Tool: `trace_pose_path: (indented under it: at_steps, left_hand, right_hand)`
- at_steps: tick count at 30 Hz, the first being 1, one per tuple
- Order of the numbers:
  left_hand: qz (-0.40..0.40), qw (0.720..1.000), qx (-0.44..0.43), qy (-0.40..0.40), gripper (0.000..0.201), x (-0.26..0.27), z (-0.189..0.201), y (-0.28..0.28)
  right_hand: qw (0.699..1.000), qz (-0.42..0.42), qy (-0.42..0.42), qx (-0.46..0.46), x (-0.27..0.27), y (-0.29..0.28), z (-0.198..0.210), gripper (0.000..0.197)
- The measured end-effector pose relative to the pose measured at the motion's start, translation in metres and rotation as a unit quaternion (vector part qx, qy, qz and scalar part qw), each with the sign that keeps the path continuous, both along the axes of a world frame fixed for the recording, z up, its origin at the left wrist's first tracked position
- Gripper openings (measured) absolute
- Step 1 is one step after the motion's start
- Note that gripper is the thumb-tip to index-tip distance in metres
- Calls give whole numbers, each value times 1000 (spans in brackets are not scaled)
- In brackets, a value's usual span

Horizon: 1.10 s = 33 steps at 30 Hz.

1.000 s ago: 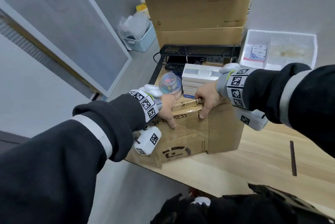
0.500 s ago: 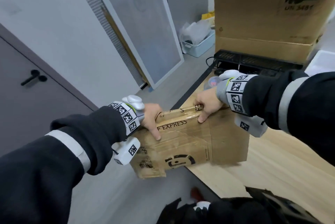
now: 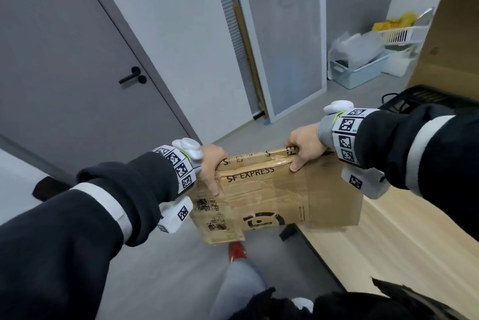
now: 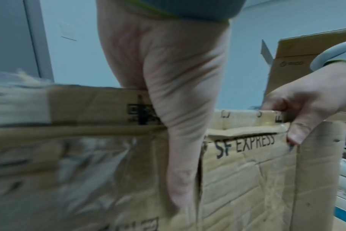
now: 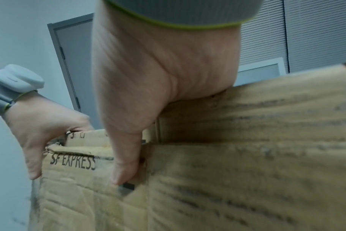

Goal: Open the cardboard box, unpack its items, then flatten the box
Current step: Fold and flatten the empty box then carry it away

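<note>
A worn brown cardboard box (image 3: 272, 197) printed "SF EXPRESS" hangs flattened between my hands, half over the floor and half over the wooden table's left edge. My left hand (image 3: 211, 166) grips its upper left corner, thumb on the near face and fingers behind. My right hand (image 3: 302, 147) grips the top edge further right, thumb pressed on the near face. In the left wrist view the box (image 4: 247, 171) fills the lower frame with my left thumb (image 4: 180, 140) lying down it. The right wrist view shows the box (image 5: 227, 179) and my right thumb (image 5: 124, 156) on it.
The light wooden table (image 3: 388, 255) lies to the right, with a large brown carton (image 3: 456, 34) and a black rack (image 3: 425, 98) at its far end. A blue bin (image 3: 360, 70) with plastic sits on the grey floor. A grey door (image 3: 64, 73) stands left. My red shoe (image 3: 237, 251) is below the box.
Both hands have carried the box leftward off the table toward the floor side, and my view has swung left to the door. The unpacked items on the table have left the frame.
</note>
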<state>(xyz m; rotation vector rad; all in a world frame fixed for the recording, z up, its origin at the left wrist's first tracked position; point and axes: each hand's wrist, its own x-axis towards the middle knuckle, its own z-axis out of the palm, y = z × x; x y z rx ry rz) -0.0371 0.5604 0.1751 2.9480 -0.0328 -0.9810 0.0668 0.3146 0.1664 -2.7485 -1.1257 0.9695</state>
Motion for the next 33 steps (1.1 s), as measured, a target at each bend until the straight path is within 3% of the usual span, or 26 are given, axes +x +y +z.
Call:
trace_pose_path:
  at_steps: [5, 11, 15, 18, 20, 25, 27, 33]
  left_hand:
    - [7, 998, 30, -56, 52, 21, -16, 68]
    - [67, 994, 36, -73, 51, 34, -31, 222]
    - [140, 987, 39, -70, 61, -5, -42, 330]
    - [226, 972, 35, -55, 53, -56, -34, 425]
    - [255, 965, 38, -50, 48, -80, -27, 461]
    - [378, 925, 26, -33, 32, -182, -8, 557]
    - [443, 894, 33, -51, 22, -227, -4, 582]
    - [579, 812, 63, -43, 22, -322, -4, 633]
  right_hand:
    - [1000, 7, -17, -24, 35, 71, -4, 66]
    - [993, 81, -74, -53, 71, 243, -5, 52]
    - [980, 164, -97, -61, 65, 371, -16, 40]
    - [963, 244, -102, -60, 42, 497, -14, 27]
    - [951, 282, -114, -52, 25, 548, -7, 21]
    - [902, 409, -139, 9, -37, 702, 3, 19]
    - [879, 458, -127, 25, -69, 754, 5, 19]
    - [808, 572, -128, 58, -151, 882, -9, 29]
